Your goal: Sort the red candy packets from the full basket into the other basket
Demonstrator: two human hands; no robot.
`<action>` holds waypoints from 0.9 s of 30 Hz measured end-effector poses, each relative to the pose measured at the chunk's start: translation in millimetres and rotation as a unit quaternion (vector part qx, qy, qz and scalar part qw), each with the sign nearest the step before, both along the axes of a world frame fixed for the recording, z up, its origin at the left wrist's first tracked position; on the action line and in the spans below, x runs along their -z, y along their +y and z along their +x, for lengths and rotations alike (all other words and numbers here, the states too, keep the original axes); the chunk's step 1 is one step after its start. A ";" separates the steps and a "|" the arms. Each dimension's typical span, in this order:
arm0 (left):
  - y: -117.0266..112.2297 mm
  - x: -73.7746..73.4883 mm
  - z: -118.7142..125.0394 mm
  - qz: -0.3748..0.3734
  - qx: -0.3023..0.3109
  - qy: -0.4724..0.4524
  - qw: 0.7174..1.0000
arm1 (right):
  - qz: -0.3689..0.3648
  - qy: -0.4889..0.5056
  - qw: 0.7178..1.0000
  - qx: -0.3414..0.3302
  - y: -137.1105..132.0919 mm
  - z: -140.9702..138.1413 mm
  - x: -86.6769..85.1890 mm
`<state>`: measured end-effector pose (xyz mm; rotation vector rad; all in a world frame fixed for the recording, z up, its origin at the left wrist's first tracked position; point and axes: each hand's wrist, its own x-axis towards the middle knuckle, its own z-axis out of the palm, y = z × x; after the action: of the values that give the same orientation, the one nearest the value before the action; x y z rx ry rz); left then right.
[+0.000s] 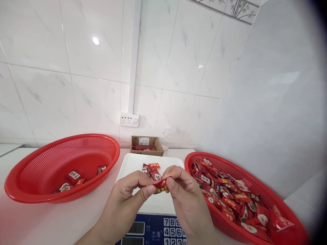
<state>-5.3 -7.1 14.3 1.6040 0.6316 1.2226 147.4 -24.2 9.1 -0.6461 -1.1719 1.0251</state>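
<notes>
Between both my hands, above a white scale pan (163,204), is a small red candy packet (160,186) with yellow lettering. My left hand (127,197) pinches its left end between thumb and index finger. At its right end, my right hand (187,197) grips it the same way. Behind it on the pan lie a few more red packets (155,174), partly hidden by my fingers. Below the pan, the blue scale panel (155,231) shows displays and a number keypad, partly covered by my hands.
A red plastic basket (63,139) with several packets stands at left. Another red basket (230,160), at right, is heaped with packets. Behind the scale sit a cardboard box (146,153) holding red packets and a clear plastic bottle (166,137), near a tiled wall with a socket (129,119).
</notes>
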 end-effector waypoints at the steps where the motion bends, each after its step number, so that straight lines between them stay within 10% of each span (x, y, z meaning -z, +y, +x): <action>1: 0.4 -0.5 0.1 -0.011 0.009 -0.004 1.000 | -0.004 0.000 1.000 0.000 0.0 -0.3 0.0; 13: -6.4 -3.8 3.1 0.038 -0.025 0.039 0.998 | 0.022 -0.188 0.979 0.080 -15.6 -4.5 -8.5; 27: -6.4 -6.7 -1.4 0.014 0.001 0.001 1.000 | -0.020 -0.009 0.999 -0.027 -11.6 -14.5 -2.4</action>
<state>-6.7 -13.5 21.0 1.6286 0.6172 1.2342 132.9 -35.8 11.5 -0.6581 -1.1927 1.0932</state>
